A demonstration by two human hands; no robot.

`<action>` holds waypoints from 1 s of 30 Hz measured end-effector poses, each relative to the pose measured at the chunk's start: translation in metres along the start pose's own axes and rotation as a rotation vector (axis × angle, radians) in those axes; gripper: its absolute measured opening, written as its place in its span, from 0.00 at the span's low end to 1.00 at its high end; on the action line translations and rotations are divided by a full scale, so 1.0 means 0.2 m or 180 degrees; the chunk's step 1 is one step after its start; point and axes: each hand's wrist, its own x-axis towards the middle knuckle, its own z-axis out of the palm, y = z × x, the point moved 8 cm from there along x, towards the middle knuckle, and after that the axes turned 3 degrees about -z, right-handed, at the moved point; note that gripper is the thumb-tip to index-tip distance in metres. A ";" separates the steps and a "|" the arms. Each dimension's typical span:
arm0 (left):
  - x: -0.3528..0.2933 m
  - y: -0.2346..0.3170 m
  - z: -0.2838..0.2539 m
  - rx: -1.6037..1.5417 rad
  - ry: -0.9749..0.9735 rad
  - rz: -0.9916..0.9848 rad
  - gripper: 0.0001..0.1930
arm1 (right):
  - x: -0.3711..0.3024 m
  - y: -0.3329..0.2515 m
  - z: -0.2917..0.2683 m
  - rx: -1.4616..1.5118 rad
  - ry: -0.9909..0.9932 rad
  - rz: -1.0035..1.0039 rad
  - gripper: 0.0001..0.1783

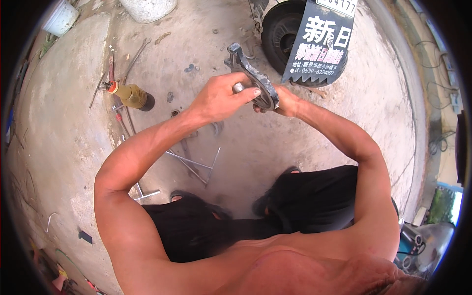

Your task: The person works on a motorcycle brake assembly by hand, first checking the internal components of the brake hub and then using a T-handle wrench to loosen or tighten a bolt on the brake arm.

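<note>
Held up in front of me, above the concrete floor, is a dark, greasy round metal part (pixel 255 78) with a forked arm sticking out at its upper left. My left hand (pixel 221 96) is closed at its near left side, the thumb lying across its face beside a short shiny metal cylinder (pixel 238 87). Whether that cylinder is fixed to the part or loose, I cannot tell. From the right, my right hand (pixel 285 101) grips the part's lower edge, with most of its fingers hidden behind it.
A wheel (pixel 282 37) and a dark mud flap (pixel 319 44) stand ahead at right. At left are a red-capped bottle of dark yellow liquid (pixel 132 96), long-handled tools (pixel 135 61) and T-handled wrenches (pixel 196 169). White buckets (pixel 147 7) stand at the far left.
</note>
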 end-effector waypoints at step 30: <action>-0.05 -0.09 -0.19 -0.1403 -0.0157 -0.0484 0.24 | 0.06 -0.22 -0.11 0.0684 -0.0377 0.0068 0.11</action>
